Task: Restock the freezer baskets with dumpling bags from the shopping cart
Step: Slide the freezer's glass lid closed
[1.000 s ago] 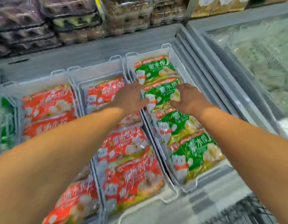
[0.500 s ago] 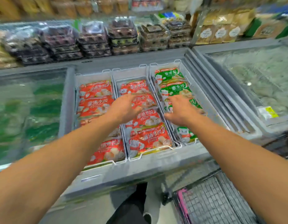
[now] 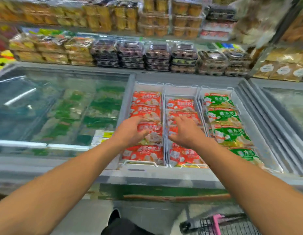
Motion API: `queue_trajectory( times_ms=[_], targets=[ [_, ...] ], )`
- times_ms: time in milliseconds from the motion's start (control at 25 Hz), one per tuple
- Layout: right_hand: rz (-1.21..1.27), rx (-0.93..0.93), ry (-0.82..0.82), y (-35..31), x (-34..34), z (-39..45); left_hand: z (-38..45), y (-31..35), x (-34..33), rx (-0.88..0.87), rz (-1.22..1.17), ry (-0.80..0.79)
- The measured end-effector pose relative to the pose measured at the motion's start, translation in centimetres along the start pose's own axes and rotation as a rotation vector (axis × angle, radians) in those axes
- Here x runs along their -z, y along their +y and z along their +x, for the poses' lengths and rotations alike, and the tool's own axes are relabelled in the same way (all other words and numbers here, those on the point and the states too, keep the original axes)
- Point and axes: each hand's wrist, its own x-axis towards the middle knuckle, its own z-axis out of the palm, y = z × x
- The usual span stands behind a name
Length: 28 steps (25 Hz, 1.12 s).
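Three white freezer baskets stand side by side in the open chest freezer. The left basket (image 3: 139,162) and the middle basket (image 3: 181,89) hold rows of red dumpling bags (image 3: 145,99). Green dumpling bags (image 3: 222,114) fill the right basket (image 3: 215,89). My left hand (image 3: 130,131) hovers over the left basket with relaxed fingers and holds nothing. Above the middle basket, my right hand (image 3: 184,131) has its fingers spread and is empty too. A corner of the shopping cart (image 3: 220,224), dark wire with a pink bar, shows at the bottom right.
A closed glass lid (image 3: 59,107) covers the freezer section on the left, with green bags under it. Another glass-topped freezer (image 3: 290,106) lies to the right. Shelves of packed food (image 3: 157,56) run behind the freezer. My dark shoe (image 3: 115,216) is on the floor below.
I have drawn back from the freezer, so the view widened. Both hands left the green bags in the right basket and shifted left over the red bags. The cart came into view.
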Motion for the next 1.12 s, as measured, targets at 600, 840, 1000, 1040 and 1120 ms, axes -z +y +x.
queue_trajectory(
  times_ms=[600,840,1000,1040,1120],
  targets=[
    [-0.038,0.144,-0.232,-18.3,-12.7,7.4,-1.9,-24.8,1.1,0.051,0.219,-0.306],
    [-0.303,0.148,-0.402,-19.9,-15.6,7.0,-1.6,-27.2,-0.8,-0.010,0.341,-0.384],
    [-0.317,0.082,-0.417,-20.0,-16.3,6.6,-1.5,-27.5,-1.8,-0.005,0.361,-0.399],
    [-0.303,0.077,-0.406,-19.9,-16.4,6.5,-1.7,-27.4,-2.0,0.005,0.359,-0.399],
    [-0.273,0.079,-0.367,-19.4,-16.6,6.6,-1.8,-27.2,-2.3,0.020,0.356,-0.395]
  ],
)
